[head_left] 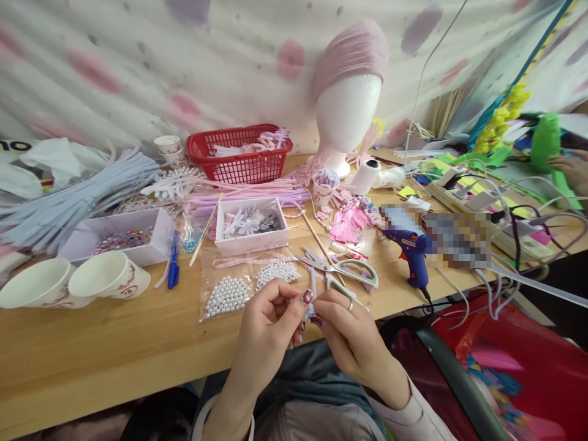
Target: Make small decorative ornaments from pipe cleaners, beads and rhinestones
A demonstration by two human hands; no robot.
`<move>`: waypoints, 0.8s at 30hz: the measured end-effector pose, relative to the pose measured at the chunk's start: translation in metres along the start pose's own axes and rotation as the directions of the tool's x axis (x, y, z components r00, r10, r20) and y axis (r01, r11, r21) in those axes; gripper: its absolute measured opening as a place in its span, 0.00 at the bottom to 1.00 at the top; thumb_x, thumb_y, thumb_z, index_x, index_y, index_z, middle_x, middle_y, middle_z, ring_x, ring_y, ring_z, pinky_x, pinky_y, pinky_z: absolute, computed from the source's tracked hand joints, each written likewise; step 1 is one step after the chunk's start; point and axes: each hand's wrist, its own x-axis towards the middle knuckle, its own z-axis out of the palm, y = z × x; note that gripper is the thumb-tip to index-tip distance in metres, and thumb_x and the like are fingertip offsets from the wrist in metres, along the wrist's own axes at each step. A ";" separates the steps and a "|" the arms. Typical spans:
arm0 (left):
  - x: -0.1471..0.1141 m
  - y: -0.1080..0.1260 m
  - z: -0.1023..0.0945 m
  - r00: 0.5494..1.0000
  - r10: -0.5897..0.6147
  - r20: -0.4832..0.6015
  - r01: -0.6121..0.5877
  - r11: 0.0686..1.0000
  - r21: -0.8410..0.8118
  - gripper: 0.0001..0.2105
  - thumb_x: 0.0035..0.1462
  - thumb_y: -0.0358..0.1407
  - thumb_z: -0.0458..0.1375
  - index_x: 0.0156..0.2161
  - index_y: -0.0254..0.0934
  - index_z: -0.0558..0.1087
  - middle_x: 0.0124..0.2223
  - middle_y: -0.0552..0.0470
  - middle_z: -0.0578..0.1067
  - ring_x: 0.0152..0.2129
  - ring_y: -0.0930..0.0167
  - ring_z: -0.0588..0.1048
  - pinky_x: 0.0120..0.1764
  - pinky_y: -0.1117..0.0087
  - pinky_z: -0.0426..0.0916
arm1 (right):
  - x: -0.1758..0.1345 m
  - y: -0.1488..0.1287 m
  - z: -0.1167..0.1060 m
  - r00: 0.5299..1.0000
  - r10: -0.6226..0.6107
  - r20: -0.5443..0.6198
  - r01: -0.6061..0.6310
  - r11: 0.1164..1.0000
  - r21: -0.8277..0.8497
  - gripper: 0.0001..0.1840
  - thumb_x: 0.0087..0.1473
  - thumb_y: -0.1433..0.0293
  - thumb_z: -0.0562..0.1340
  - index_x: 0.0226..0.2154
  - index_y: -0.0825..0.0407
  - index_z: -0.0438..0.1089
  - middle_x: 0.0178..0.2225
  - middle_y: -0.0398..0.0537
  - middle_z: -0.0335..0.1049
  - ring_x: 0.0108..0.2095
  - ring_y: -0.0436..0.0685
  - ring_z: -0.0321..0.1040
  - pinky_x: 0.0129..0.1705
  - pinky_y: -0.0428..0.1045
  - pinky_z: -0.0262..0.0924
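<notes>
Just over the table's front edge, my left hand (271, 324) and my right hand (346, 324) meet fingertip to fingertip. Both are pinched on a pale lavender pipe cleaner (313, 282). One straight end of it sticks up between the hands, while a small bunched part lies mostly hidden behind my fingers. Right beyond my hands lie scissors (342, 267) with pale handles, blades toward the upper left. Left of them, white pearl beads (227, 296) rest on a clear plastic bag, with a second heap of pearl beads (277, 273) beside.
A blue glue gun (413, 254) stands at right, near cables and a power strip (473, 211). White boxes (252, 242), paper cups (110, 275) and a blue pen (173, 260) are left. Behind are a red basket (236, 168) and a mannequin head (346, 116). Another person's hand (572, 168) shows far right.
</notes>
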 end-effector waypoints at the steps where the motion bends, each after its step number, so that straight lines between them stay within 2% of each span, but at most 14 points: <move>1: 0.000 0.001 0.000 1.000 -0.003 0.005 0.003 1.000 0.009 0.15 0.54 0.45 0.65 0.27 0.36 0.70 0.19 0.58 0.69 0.13 0.78 0.66 0.16 0.80 0.60 | 0.001 0.000 0.000 1.000 -0.020 0.006 0.020 0.999 -0.028 0.14 0.62 0.80 0.50 0.44 0.50 0.66 0.31 0.48 0.67 0.29 0.54 0.63 0.29 0.47 0.58; 5: 0.001 0.004 -0.002 0.999 -0.028 0.031 0.027 0.999 0.039 0.15 0.55 0.45 0.64 0.27 0.36 0.69 0.19 0.59 0.69 0.13 0.79 0.66 0.15 0.81 0.60 | 0.001 0.000 -0.002 0.999 -0.030 0.027 0.032 0.995 -0.090 0.15 0.61 0.81 0.50 0.44 0.51 0.66 0.29 0.47 0.66 0.27 0.54 0.61 0.27 0.48 0.56; 7: 0.002 0.005 -0.004 0.999 -0.030 0.042 0.028 0.999 0.042 0.14 0.55 0.44 0.64 0.27 0.36 0.69 0.19 0.59 0.69 0.13 0.79 0.66 0.15 0.81 0.59 | 0.000 0.000 -0.004 0.999 -0.002 0.044 0.004 0.999 -0.043 0.14 0.62 0.80 0.50 0.44 0.51 0.66 0.29 0.47 0.66 0.28 0.54 0.62 0.29 0.48 0.56; 10: 0.003 0.006 -0.006 0.999 0.006 0.036 -0.007 0.999 0.048 0.12 0.55 0.41 0.64 0.27 0.36 0.70 0.19 0.59 0.69 0.14 0.80 0.66 0.17 0.82 0.61 | -0.001 -0.002 -0.004 0.981 0.161 0.109 -0.177 0.972 0.155 0.12 0.67 0.74 0.49 0.39 0.50 0.67 0.30 0.46 0.67 0.30 0.54 0.65 0.33 0.48 0.59; 12: 0.002 0.005 -0.006 0.998 0.050 0.038 -0.052 0.997 0.056 0.10 0.56 0.39 0.64 0.29 0.36 0.72 0.20 0.59 0.70 0.15 0.79 0.67 0.19 0.81 0.63 | -0.001 -0.005 -0.003 0.941 0.289 0.174 -0.329 0.901 0.284 0.15 0.69 0.70 0.48 0.34 0.50 0.66 0.28 0.44 0.66 0.30 0.53 0.65 0.34 0.48 0.59; 14: 0.001 0.004 -0.006 0.995 0.086 0.046 -0.089 0.994 0.059 0.08 0.57 0.38 0.63 0.30 0.37 0.73 0.21 0.58 0.71 0.16 0.78 0.68 0.20 0.81 0.64 | 0.000 -0.009 0.000 0.909 0.359 0.212 -0.415 0.833 0.366 0.17 0.70 0.65 0.49 0.31 0.50 0.66 0.26 0.42 0.64 0.28 0.52 0.63 0.33 0.47 0.59; 18: 0.000 0.003 -0.006 0.996 0.073 0.051 -0.074 0.997 0.026 0.10 0.57 0.40 0.64 0.29 0.36 0.74 0.22 0.57 0.71 0.17 0.78 0.69 0.21 0.80 0.65 | 0.000 -0.012 0.011 0.900 0.377 0.216 -0.434 0.743 0.510 0.16 0.69 0.61 0.51 0.35 0.50 0.69 0.29 0.42 0.63 0.29 0.52 0.61 0.31 0.46 0.58; 21: 0.004 0.002 -0.010 0.995 0.016 0.100 -0.010 0.998 -0.054 0.13 0.55 0.43 0.65 0.28 0.35 0.75 0.21 0.57 0.71 0.15 0.79 0.67 0.19 0.80 0.63 | -0.005 -0.010 0.019 0.901 0.370 0.226 -0.426 0.661 0.617 0.16 0.69 0.62 0.52 0.36 0.50 0.71 0.30 0.42 0.63 0.29 0.51 0.61 0.32 0.46 0.58; 24: 0.010 0.000 -0.014 0.992 0.002 0.130 0.017 0.989 -0.147 0.17 0.56 0.48 0.63 0.32 0.34 0.78 0.21 0.55 0.71 0.15 0.78 0.67 0.18 0.79 0.62 | -0.008 -0.005 0.024 0.895 0.399 0.197 -0.418 0.600 0.682 0.15 0.68 0.61 0.53 0.36 0.51 0.70 0.29 0.42 0.62 0.27 0.50 0.60 0.30 0.46 0.58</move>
